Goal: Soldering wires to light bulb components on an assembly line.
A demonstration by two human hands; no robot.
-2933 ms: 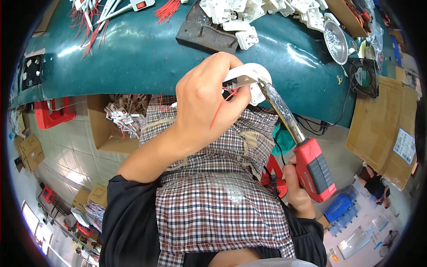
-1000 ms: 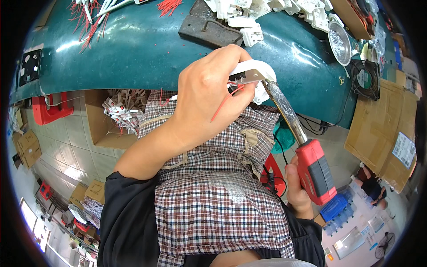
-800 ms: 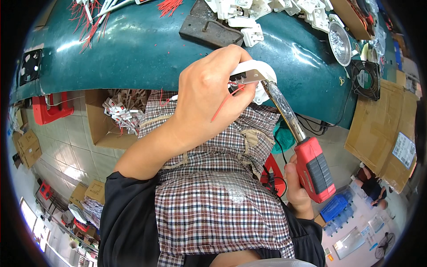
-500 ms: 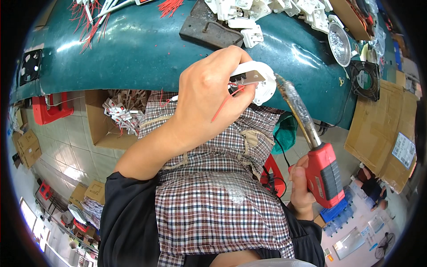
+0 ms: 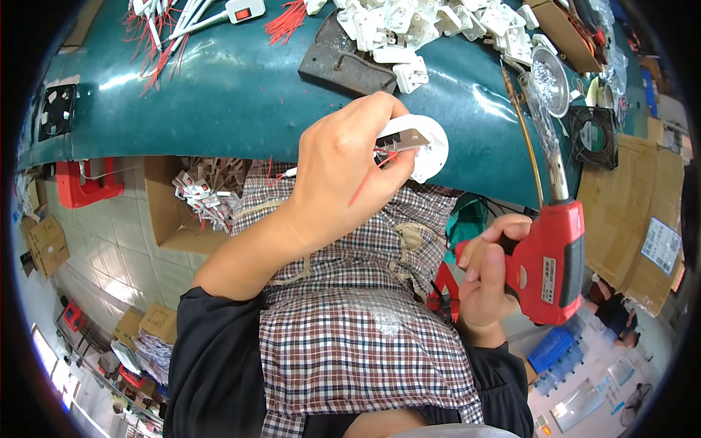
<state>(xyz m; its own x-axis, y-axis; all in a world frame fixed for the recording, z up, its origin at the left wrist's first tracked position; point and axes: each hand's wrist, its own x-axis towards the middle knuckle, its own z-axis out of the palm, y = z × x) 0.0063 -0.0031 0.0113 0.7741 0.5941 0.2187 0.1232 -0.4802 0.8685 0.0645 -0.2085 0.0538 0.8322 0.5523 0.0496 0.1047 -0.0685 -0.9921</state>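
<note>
My left hand (image 5: 354,150) is closed around a round white plastic part (image 5: 434,150) with a flat metal strip (image 5: 410,139) across it. A thin red wire (image 5: 371,179) runs out between the fingers and over the hand. My right hand (image 5: 489,274) grips a red soldering gun (image 5: 544,274) with a black panel on its handle. Its long metal barrel points away from me, and the tip end is beside a metal dish (image 5: 549,82) of shiny bits. A thin brass tube (image 5: 527,135) stands out next to the barrel. The gun is apart from the white part.
White plug pieces (image 5: 431,22) are heaped at the back of the green table (image 5: 219,109), beside a dark metal block (image 5: 343,66). Red-wired white cables (image 5: 182,29) lie back left. Small fans (image 5: 593,137) sit at both sides. Below left is a cardboard box (image 5: 164,212) of switches.
The soldering gun has moved away from the white part, to the right and toward the metal dish. My left hand with the white part has shifted slightly nearer to me.
</note>
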